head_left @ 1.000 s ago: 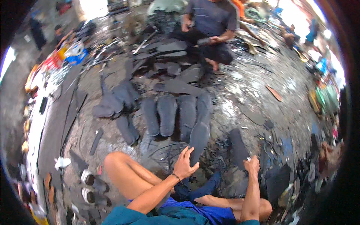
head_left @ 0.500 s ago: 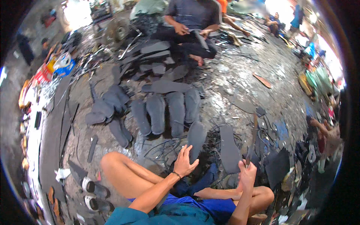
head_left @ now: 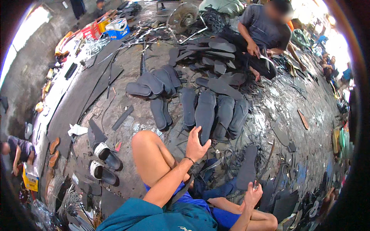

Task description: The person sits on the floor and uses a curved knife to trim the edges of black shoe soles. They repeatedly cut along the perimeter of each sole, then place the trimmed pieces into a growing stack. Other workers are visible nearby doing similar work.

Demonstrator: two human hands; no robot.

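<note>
My left hand [head_left: 197, 146] has its fingers and thumb round the near end of a black shoe sole [head_left: 205, 111]. That sole lies in a row of similar soles, seemingly over another one. Beside it on the left is a black sole [head_left: 188, 106]; to the right lie two more, one a dark sole [head_left: 224, 115]. My right hand [head_left: 253, 194] is closed round the handle of a long thin knife [head_left: 266, 163], its blade pointing away from me. Just left of the blade a flat dark sole-shaped piece [head_left: 247, 165] lies near my right hand.
A heap of soles [head_left: 154, 82] lies beyond my left knee, with more piled farther back. Across from me a seated person [head_left: 266, 34] works with a blade. Slip-on sandals [head_left: 104, 156] stand at left. Black offcuts [head_left: 285, 202] litter the floor at right.
My view has swung left. My left hand has carried the sole from the right of the row onto the row's second place. The knife in my right hand tilts more to the right.
</note>
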